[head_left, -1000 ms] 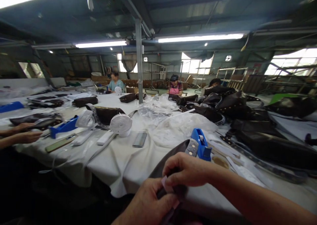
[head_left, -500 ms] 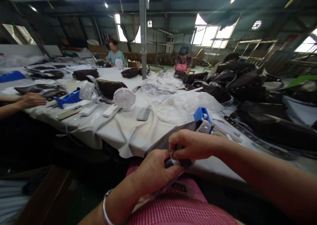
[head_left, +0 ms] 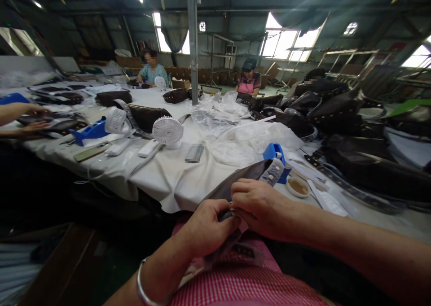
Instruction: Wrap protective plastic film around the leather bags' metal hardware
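A dark brown bag (head_left: 240,177) lies across my lap and the table's near edge. Its studded strap end (head_left: 273,172), wrapped in clear film, sticks out beyond my right hand (head_left: 261,205). My left hand (head_left: 205,227) is closed on the bag, thumb and forefinger pinching its edge. The right fingers are bent and pressed together against the left fingertips; what they pinch is hidden. A small pale piece (head_left: 243,225), perhaps paper or film, shows below them. Another film-wrapped studded part (head_left: 244,251) hangs over the red checked apron (head_left: 232,281).
A blue tape dispenser (head_left: 272,151) and a round dish (head_left: 298,187) stand beyond my right hand. White fans (head_left: 167,130), a pixelated flat object (head_left: 194,153) and plastic film (head_left: 256,144) lie ahead. Brown bags (head_left: 367,162) pile up right. A co-worker's hands (head_left: 33,122) are at left.
My right hand has shifted slightly and turned, its fingers now against my left fingertips. The studded strap end and round dish show more clearly. The co-worker's hands at left have moved over a bag.
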A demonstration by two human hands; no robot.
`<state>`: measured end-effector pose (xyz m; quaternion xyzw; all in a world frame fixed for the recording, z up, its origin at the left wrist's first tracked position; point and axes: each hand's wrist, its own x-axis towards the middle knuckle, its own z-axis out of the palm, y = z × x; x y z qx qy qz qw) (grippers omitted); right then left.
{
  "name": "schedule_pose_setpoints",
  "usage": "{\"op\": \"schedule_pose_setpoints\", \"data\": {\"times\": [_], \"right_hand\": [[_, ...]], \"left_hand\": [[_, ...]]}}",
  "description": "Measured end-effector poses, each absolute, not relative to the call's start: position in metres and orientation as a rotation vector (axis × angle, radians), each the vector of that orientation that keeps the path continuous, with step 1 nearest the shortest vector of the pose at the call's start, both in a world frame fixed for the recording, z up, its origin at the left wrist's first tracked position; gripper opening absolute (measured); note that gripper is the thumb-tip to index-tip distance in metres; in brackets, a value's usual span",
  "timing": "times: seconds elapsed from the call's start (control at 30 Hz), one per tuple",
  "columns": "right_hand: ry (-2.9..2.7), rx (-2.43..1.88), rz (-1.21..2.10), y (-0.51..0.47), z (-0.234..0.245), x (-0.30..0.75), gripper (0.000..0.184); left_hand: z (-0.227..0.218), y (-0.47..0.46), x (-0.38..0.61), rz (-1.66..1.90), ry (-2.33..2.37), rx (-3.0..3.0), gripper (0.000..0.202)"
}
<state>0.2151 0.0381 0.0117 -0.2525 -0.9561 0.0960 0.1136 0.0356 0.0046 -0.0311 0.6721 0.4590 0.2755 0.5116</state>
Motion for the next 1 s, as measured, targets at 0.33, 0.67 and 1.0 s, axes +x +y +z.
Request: {"op": "schedule_pose_setpoints", "data": {"times": [0.33, 0.67, 1.0], "right_hand": [[-2.69, -0.724, -0.128, 0.025, -0.012, 0.239, 0.032], [-2.41, -0.507, -0.247, 0.033, -0.034, 0.25, 0.02], [-1.151, -1.667, 0.531, 0.139, -0.05, 0.392, 0.016]], "left_hand": [[-0.038, 0.013, 0.032, 0.662, 1.07, 1.13, 0.034], [-0.04, 0.018, 0.036, 0.689, 1.179, 1.244, 0.041], [-0.042, 0.02, 0.049, 0.878, 1.345, 1.225, 0.049]]}}
